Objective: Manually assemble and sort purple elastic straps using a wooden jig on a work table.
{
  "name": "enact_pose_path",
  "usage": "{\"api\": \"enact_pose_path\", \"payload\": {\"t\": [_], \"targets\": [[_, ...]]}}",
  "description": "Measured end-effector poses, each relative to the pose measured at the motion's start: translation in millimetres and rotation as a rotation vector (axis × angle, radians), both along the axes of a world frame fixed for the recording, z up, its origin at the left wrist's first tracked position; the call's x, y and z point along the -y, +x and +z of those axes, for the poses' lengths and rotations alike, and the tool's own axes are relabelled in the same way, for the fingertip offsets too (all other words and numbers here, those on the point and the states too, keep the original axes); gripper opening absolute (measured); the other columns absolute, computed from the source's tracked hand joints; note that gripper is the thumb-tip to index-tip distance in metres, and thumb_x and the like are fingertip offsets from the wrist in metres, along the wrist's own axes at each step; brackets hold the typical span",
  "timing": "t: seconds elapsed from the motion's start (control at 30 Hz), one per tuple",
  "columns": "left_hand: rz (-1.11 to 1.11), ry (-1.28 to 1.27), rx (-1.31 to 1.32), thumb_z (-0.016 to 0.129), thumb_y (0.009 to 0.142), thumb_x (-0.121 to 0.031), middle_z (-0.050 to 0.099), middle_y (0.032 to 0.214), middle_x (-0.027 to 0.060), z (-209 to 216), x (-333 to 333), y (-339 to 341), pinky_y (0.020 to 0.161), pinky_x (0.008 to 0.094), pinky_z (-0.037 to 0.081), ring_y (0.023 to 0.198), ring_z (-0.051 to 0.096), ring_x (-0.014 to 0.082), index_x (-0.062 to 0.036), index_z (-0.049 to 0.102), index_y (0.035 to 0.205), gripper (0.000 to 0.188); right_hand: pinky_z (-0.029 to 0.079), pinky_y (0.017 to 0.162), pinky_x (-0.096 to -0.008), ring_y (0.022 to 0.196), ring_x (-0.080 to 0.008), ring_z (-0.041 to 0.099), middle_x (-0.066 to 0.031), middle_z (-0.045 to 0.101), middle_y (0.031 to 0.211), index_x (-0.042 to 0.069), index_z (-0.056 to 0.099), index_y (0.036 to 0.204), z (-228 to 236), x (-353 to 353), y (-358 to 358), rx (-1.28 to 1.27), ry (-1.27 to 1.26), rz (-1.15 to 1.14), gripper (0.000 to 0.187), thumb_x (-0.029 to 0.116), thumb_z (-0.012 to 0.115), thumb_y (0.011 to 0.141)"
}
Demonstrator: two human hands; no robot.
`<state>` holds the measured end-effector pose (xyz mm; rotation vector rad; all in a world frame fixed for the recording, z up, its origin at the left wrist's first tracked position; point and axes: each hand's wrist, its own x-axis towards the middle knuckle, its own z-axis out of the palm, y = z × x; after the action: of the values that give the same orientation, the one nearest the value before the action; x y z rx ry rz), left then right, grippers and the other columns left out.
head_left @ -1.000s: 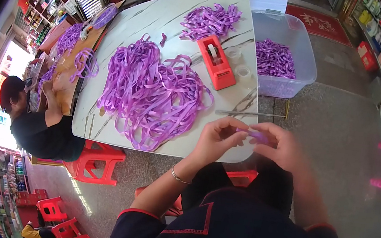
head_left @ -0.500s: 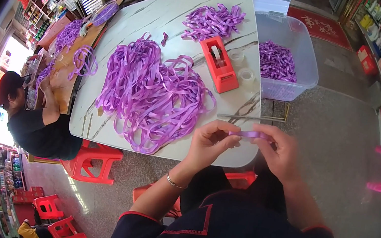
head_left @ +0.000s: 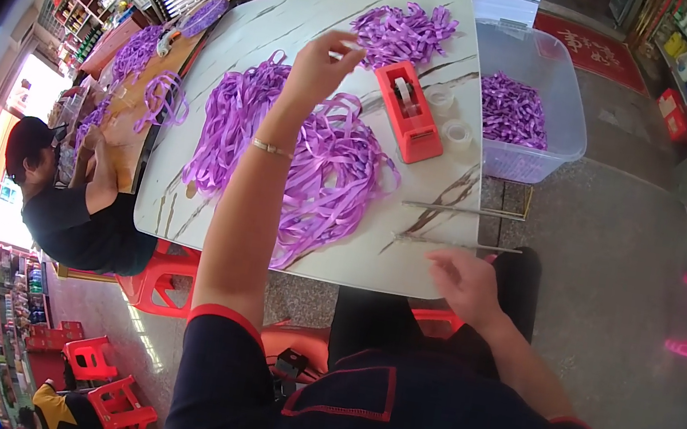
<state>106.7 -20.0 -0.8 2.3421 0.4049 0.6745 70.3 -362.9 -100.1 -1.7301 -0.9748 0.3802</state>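
Note:
My left hand [head_left: 327, 64] reaches across the table to the near-left edge of a pile of short purple ribbon pieces [head_left: 403, 35]. Its fingers are bent, with a gap to the thumb; I see nothing held in them. Under and beside my left forearm spreads a big heap of long purple ribbon loops [head_left: 336, 177]. My right hand [head_left: 468, 290] hovers at the near right table edge, blurred, fingers loosely apart, no ribbon visible in it. Just beyond it two thin metal rods [head_left: 461, 209] jut over the table's right side. A red tape dispenser [head_left: 419, 135] stands past them.
Clear tape rolls [head_left: 457, 132] lie by the dispenser on the white marbled table [head_left: 172, 219]. A translucent bin [head_left: 540, 167] of purple ribbon pieces stands beyond the right edge. At left, another person [head_left: 87, 219] works at a wooden table [head_left: 129, 122] with ribbon. Red stools [head_left: 159, 275] stand nearby.
My hands have parted from the short purple ribbon strip they held together. The left has moved far forward over the table; the right has dropped slightly nearer me.

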Motion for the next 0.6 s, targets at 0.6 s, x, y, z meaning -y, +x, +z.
{"api": "enact_pose_path", "payload": {"t": [0.6], "targets": [[-0.06, 0.421, -0.293, 0.068, 0.072, -0.014, 0.06, 0.074, 0.0093, -59, 6, -90, 0.062, 0.0313, 0.046, 0.068, 0.058, 0.0186, -0.0017, 0.063, 0.087, 0.02, 0.045, 0.054, -0.0271, 0.059, -0.0184, 0.057, -0.0089, 0.061, 0.077, 0.004, 0.062, 0.088, -6, 0, 7, 0.13, 0.067, 0.009, 0.012, 0.011, 0.06, 0.079]]}}
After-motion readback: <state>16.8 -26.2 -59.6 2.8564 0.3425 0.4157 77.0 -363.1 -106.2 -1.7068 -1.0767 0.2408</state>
